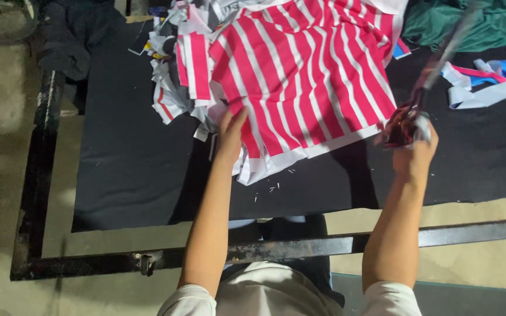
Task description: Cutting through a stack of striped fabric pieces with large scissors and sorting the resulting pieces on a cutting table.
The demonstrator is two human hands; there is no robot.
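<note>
The stack of red and white striped cloth pieces (306, 76) lies on the black table top (130, 158). The left hand (231, 131) lies flat on the stack's near edge, fingers spread. The right hand (415, 143) is closed around the handles of big metal scissors (434, 73), just beside the stack's right corner. A loose pile of small striped scraps (174, 82) sits to the left.

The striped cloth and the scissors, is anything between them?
In the head view, nothing lies between. The scissors in the right hand sit right at the edge of the red and white striped cloth; only black mat shows below.
</note>
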